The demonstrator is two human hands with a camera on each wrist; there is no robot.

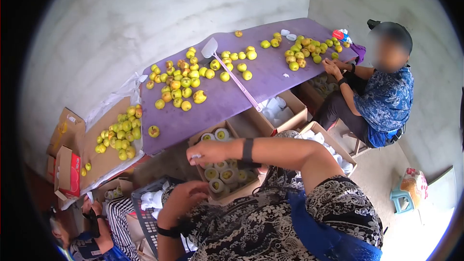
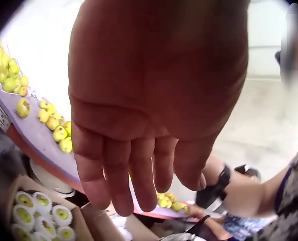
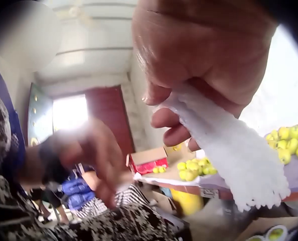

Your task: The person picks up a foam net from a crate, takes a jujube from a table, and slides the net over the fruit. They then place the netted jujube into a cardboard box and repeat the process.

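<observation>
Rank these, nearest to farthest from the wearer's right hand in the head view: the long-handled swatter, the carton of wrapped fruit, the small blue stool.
1. Carton of wrapped fruit, directly beneath the right hand.
2. Long-handled swatter, up on the purple table.
3. Small blue stool, far off on the floor at the right edge.

Fruit spread across a purple table and packed in boxes.

Yellow-green fruit [image 1: 180, 81] lie in loose heaps along the purple table [image 1: 227, 97], with a pink-handled swatter [image 1: 230, 70] across its middle. At its near edge a cardboard box [image 1: 220, 164] holds wrapped fruit. A seated person [image 1: 382, 94] works at the far right corner.
</observation>
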